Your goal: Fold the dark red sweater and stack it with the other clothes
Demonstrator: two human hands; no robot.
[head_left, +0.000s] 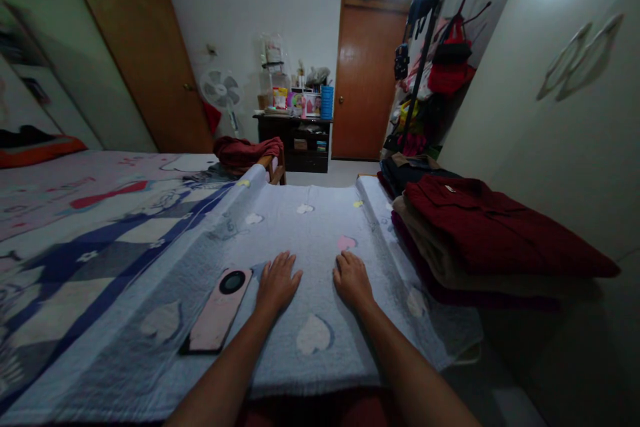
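Both my hands rest palm down on a light blue cloth (310, 253) patterned with hearts. My left hand (278, 282) lies flat with its fingers stretched forward and the thumb out to the side, holding nothing. Just left of it is a pink smartphone (215, 317), back side up, with a round black camera bump. My right hand (352, 280) lies on the cloth below a pink heart, its fingers slightly curved and no object under them that I can see. A stack of folded clothes with a dark red garment (480, 227) on top sits to its right.
A bed with a patterned sheet (110, 213) spreads on the left, with a crumpled red cloth (247, 152) at its far corner. Further back stand a white fan (223, 93), a dark cabinet (295, 160) with items on it, and a brown door (370, 80). A white wardrobe (540, 127) rises at right.
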